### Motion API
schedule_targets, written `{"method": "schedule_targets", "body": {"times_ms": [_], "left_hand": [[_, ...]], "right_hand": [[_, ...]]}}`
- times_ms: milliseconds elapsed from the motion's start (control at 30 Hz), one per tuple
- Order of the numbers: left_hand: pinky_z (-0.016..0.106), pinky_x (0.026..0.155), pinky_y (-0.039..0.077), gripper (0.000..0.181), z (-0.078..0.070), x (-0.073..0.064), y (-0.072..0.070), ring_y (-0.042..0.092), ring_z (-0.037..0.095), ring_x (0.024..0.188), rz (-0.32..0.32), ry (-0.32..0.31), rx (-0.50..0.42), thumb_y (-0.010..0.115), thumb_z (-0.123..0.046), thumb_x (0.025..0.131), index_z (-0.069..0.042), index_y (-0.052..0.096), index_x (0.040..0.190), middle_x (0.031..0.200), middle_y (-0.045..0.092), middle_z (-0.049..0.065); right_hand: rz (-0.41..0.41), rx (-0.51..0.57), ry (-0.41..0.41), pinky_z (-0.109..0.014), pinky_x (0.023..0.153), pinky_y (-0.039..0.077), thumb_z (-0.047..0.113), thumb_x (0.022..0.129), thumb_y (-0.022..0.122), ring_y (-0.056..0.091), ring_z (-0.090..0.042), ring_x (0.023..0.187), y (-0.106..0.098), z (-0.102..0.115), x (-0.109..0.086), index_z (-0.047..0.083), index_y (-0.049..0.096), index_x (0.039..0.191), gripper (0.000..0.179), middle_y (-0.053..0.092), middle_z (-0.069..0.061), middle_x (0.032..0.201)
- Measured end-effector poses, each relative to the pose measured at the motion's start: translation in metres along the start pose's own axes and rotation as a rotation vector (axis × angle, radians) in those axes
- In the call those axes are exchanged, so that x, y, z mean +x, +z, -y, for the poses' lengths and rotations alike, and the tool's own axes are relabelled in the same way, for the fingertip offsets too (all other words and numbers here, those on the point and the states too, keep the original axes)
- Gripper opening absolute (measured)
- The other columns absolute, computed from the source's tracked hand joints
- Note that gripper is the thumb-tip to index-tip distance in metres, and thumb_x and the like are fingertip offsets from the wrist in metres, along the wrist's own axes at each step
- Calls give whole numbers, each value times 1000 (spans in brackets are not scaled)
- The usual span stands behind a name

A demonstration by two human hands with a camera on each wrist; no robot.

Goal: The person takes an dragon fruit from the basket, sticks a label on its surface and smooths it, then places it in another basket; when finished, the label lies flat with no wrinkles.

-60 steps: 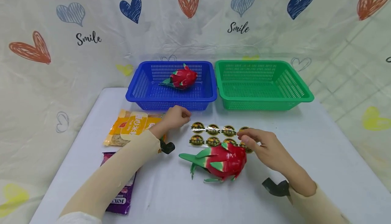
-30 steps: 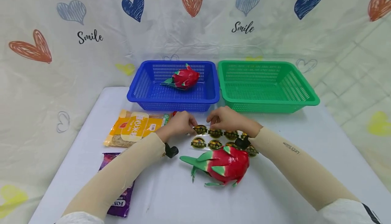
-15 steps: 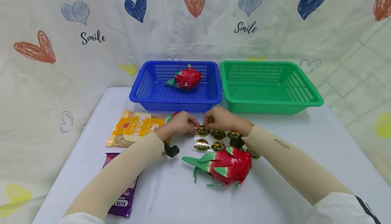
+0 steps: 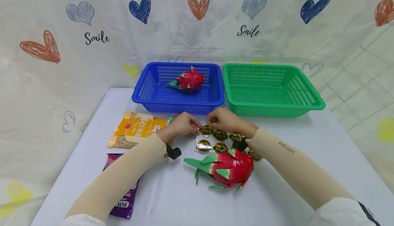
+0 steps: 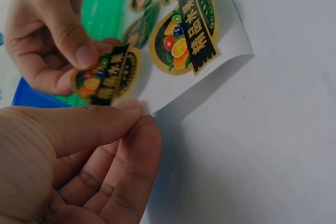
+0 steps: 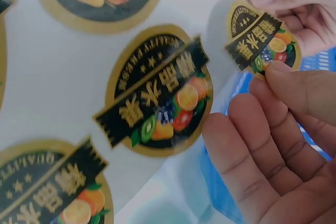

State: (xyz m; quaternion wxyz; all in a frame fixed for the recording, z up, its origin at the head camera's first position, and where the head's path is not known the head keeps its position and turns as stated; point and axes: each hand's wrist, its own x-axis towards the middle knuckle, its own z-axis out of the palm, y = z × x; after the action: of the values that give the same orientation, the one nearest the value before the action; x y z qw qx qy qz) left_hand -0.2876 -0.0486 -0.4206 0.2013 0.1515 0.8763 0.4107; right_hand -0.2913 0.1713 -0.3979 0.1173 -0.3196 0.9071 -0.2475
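Observation:
A sheet of round black-and-gold fruit stickers [image 5: 231,35] lies on the table, its near corner lifted in the left wrist view. My left hand [image 4: 184,123] pinches that corner between thumb and finger. Between the right thumb and a finger, my right hand [image 4: 226,120] pinches the edge of the corner sticker [image 6: 265,43]. This sticker looks tilted up from the sheet; whether it is fully free I cannot tell. A red and green dragon fruit [image 4: 234,167] rests just in front of the sheet, hiding part of its lower row.
Behind the hands stand a blue basket [image 4: 178,101] holding another dragon fruit [image 4: 190,80], and a green basket [image 4: 277,105]. Left of the sheet lie a yellow food packet [image 4: 123,130] and a purple packet [image 4: 124,207], partly under the left forearm.
My right hand has moved left from the sheet's right end to its left corner sticker and now pinches it. The left hand has come to the sheet's corner and pinches it.

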Motion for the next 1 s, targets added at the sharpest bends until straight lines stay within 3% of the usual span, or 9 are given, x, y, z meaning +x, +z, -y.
{"method": "schedule_targets", "body": {"times_ms": [267, 500, 667, 767, 900, 1000], "left_hand": [[21, 66, 56, 21, 3, -1, 4, 64, 9, 68, -25, -22, 29, 84, -5, 84, -5, 81, 105, 89, 78, 8], [22, 64, 56, 21, 1, -4, 1, 65, 13, 69, -76, 15, 118, 85, -9, 83, -4, 81, 103, 88, 78, 7], [24, 68, 57, 20, -10, -11, -4, 69, 13, 74, -109, 73, 129, 85, -17, 86, -7, 82, 103, 92, 80, 5], [30, 75, 62, 19, -18, -15, -6, 73, 18, 80, -87, 107, 70, 80, -21, 91, -9, 82, 105, 95, 80, 7], [42, 86, 64, 22, -30, -25, -5, 78, 30, 93, -21, 129, -77, 71, -26, 99, -8, 79, 109, 101, 79, 14], [42, 88, 64, 26, -41, -35, -3, 78, 29, 94, 18, 151, -125, 67, -31, 102, -9, 79, 108, 101, 78, 13]], "right_hand": [[-35, 41, 29, -29, 74, 56, 8, 96, 72, 65, -11, 78, -10, 3, -13, 5, 75, 96, 4, 76, -5, 91], [-48, 112, 23, -29, 74, 55, 8, 98, 68, 64, -13, 79, -21, 5, -27, 6, 71, 99, 3, 75, -5, 92], [-82, 158, 22, -29, 76, 55, 8, 100, 66, 66, -19, 83, -31, 10, -44, 7, 69, 101, 3, 74, -6, 94], [-96, 180, 29, -28, 75, 54, 8, 101, 65, 64, -20, 81, -35, 13, -54, 7, 69, 102, 3, 73, -6, 95], [-113, 214, 33, -27, 75, 53, 8, 101, 66, 64, -18, 79, -39, 16, -66, 8, 69, 103, 4, 74, -7, 96], [-122, 250, 41, -26, 74, 53, 8, 101, 66, 64, -20, 80, -41, 20, -76, 7, 70, 104, 5, 73, -8, 96]]}}
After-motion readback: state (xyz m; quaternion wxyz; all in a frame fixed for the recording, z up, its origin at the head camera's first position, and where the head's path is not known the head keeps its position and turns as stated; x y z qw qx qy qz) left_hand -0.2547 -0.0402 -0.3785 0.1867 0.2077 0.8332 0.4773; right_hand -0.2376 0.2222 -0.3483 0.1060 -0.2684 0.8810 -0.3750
